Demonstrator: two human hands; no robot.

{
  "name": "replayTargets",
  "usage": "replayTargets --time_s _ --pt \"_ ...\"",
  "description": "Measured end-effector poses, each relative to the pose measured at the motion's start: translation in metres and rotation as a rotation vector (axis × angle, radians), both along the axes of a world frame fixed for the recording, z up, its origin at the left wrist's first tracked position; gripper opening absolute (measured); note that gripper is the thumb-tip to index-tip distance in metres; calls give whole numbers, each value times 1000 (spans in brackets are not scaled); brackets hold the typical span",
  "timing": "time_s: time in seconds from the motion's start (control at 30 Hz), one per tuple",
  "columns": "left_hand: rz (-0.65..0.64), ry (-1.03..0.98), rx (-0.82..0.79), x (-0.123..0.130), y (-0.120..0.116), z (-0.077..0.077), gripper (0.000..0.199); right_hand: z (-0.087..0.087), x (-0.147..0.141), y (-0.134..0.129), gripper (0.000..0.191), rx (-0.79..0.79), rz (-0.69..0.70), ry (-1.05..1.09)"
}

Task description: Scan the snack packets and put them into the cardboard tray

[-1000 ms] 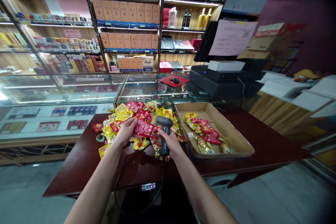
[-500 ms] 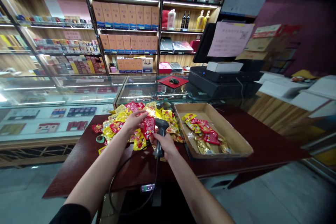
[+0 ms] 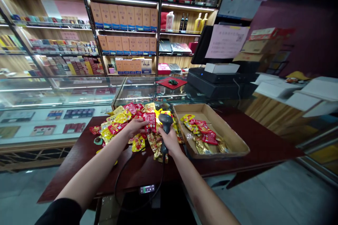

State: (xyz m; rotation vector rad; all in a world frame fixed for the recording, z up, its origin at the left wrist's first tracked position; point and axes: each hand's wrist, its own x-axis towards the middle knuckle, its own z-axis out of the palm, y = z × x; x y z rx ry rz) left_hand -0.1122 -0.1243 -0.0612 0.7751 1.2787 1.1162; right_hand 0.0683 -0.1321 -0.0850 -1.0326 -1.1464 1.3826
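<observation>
My left hand [image 3: 136, 128] pinches a red snack packet [image 3: 150, 122] by its left side, lifted above the pile. A dark barcode scanner [image 3: 166, 123] is in my right hand [image 3: 170, 139], fingers wrapped round its handle, its head upright just right of the packet. Its black cable hangs down past the table edge. Beneath and behind both hands spreads a heap of yellow, red and gold snack packets [image 3: 123, 116]. On the right, a shallow cardboard box [image 3: 239, 142] holds several red, yellow and gold packets.
The dark red table [image 3: 79, 163] abuts a glass display counter [image 3: 87, 103]. A mouse [image 3: 173, 82] lies on a red mat beyond the packets. A monitor [image 3: 203, 47] and black cash drawer [image 3: 211, 84] stand behind the box. A lit phone [image 3: 147, 189] is below the table's front edge.
The scanner's head has turned and risen to a more upright pose, slightly away from the red packet. My left hand now holds the packet more upright. The view has shifted slightly.
</observation>
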Motion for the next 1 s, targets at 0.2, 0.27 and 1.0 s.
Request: replayTargets --time_s 0.2,0.27,1.0 --pt "30 71 -4 -13 19 -6 39 7 1 -16 42 -102 135 -70" --pt "62 73 9 -13 26 -5 41 14 -1 -26 42 -154 157 -21" --pt "84 142 51 -6 47 2 55 42 -3 -63 48 -172 273 -7"
